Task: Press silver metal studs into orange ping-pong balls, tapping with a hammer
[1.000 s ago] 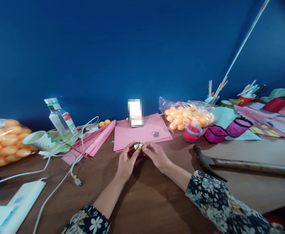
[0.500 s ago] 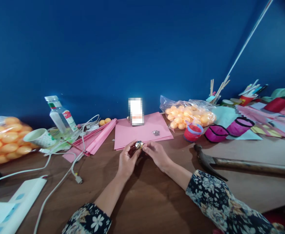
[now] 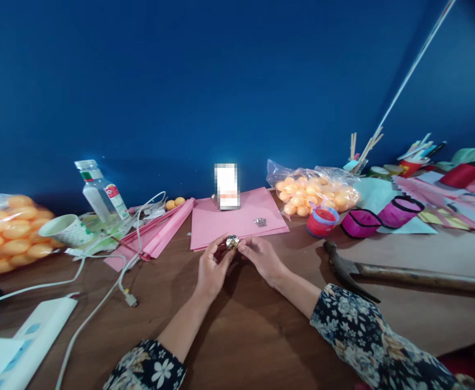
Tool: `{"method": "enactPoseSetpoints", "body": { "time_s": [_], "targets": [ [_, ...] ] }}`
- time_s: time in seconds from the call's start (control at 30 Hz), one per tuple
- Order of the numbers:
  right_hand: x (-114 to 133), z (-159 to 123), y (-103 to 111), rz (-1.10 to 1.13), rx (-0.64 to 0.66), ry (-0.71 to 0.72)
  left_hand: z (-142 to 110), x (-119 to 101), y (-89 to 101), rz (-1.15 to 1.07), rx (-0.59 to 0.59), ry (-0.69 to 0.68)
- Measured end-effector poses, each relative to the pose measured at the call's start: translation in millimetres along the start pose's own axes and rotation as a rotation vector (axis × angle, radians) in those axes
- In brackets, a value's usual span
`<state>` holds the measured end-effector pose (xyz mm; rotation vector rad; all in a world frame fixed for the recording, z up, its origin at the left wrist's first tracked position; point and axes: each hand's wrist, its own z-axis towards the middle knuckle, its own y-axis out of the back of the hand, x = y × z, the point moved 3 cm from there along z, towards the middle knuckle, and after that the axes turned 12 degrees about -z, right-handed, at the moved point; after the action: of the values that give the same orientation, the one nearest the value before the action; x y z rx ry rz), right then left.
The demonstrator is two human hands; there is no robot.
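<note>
A small, shiny, rounded metallic piece (image 3: 232, 241) is held up between my two hands, just in front of the pink paper sheets (image 3: 208, 227). My left hand (image 3: 214, 268) is closed around its left side with thumb and fingers. From the right, the fingertips of my right hand (image 3: 261, 257) pinch at its edge, near a gold-coloured part; exactly what they grip is too small to make out. On the pink paper lies a little heap of small silvery pieces (image 3: 260, 222). Behind them a phone-like upright object (image 3: 227, 187) has a blurred bright face.
To the right lie a claw hammer (image 3: 408, 274), purple fabric rings (image 3: 361, 222), a red tub (image 3: 322, 222) and a bag of orange balls (image 3: 302, 192). Leftward are a white cable (image 3: 95, 309), a paper cup (image 3: 69, 230), a bottle (image 3: 103, 192) and another ball bag (image 3: 13, 233).
Almost nothing differs. Both hands stay in place around the metallic piece, which has tilted very slightly at most.
</note>
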<state>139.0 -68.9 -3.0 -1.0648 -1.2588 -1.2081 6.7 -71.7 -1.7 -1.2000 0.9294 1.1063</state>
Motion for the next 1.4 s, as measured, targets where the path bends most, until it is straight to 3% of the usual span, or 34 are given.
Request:
{"method": "enactPoseSetpoints", "body": {
  "time_s": [1.4],
  "targets": [
    [1.0, -0.2, -1.5, 0.045, 0.01, -0.075, -0.6, 3.0, 0.2, -0.017, 0.014, 0.001]
  ]
}}
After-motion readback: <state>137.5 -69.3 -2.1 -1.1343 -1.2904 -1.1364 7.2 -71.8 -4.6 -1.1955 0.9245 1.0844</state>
